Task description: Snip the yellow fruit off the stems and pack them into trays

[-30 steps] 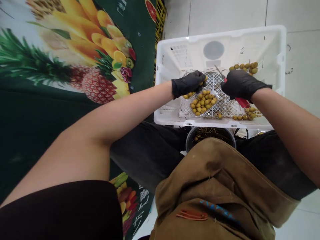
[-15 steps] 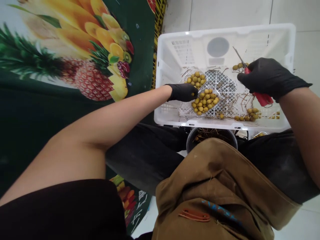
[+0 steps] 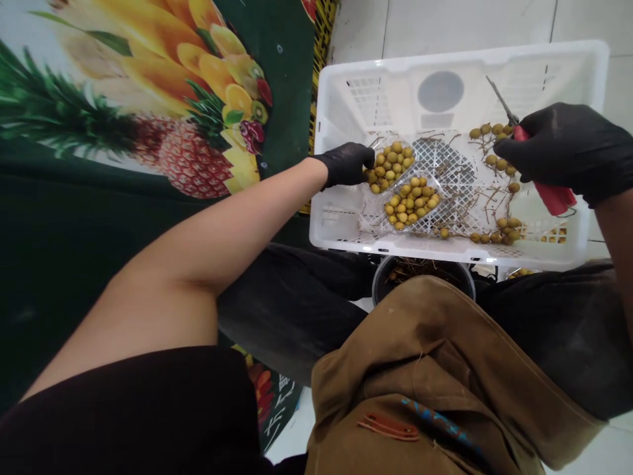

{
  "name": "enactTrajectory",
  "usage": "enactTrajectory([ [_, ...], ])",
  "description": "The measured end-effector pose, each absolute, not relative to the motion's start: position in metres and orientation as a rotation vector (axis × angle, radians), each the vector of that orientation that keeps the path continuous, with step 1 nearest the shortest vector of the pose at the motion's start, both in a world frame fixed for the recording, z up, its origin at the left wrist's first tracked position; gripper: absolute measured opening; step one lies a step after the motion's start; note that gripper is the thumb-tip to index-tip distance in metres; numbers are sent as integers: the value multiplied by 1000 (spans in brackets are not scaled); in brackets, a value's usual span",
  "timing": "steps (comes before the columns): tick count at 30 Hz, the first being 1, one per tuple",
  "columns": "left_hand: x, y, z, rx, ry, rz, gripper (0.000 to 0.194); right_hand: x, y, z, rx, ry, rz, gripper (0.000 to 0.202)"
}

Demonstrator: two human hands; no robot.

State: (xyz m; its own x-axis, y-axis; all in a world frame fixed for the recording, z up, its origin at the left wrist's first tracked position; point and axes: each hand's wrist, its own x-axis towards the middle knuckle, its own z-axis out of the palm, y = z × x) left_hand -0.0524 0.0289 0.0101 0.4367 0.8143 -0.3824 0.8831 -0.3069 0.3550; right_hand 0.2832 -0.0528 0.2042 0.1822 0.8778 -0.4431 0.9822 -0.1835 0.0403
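My left hand (image 3: 348,165), in a black glove, is at the left edge of a clear plastic punnet of longans (image 3: 393,165). Its fingers are curled together at the fruit, and what they hold, if anything, is hidden. Just below, a second clear punnet of longans (image 3: 413,202) lies tilted. My right hand (image 3: 568,155), also gloved in black, is closed around red-handled scissors (image 3: 551,198), their narrow metal blades pointing up and left. Under that hand, loose longans on stems (image 3: 497,161) lie in the white crate (image 3: 395,247).
More longans (image 3: 507,231) and bare twigs (image 3: 487,198) are scattered over the crate's lattice floor. A dark bucket of stems (image 3: 383,284) stands between my legs, partly under the brown apron (image 3: 420,349). To the left is a green fruit-printed panel (image 3: 277,86) beside a yellow crate (image 3: 324,33).
My left hand has moved up and left, from between the two punnets to the upper one's left edge. My right hand has shifted right with the scissors, uncovering more longans.
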Motion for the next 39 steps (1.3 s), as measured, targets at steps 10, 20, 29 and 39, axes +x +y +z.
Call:
enactTrajectory([
  [10, -41, 30, 17, 2158, 1589, -277, 68, 294, -52, 197, 2127, 1877, -482, 35],
  [20, -18, 39, 18, 2267, 1576, -573, 47, 317, -50, 214, 2339, 1846, -541, 32],
  [29, 164, 47, 24, 2375, 960, 357, 47, 329, -39, 207, 2642, 1915, -604, 14],
  [39, 244, 27, -14, 2184, 1091, 275, 47, 336, -47, 210, 2616, 2026, -606, 19],
])
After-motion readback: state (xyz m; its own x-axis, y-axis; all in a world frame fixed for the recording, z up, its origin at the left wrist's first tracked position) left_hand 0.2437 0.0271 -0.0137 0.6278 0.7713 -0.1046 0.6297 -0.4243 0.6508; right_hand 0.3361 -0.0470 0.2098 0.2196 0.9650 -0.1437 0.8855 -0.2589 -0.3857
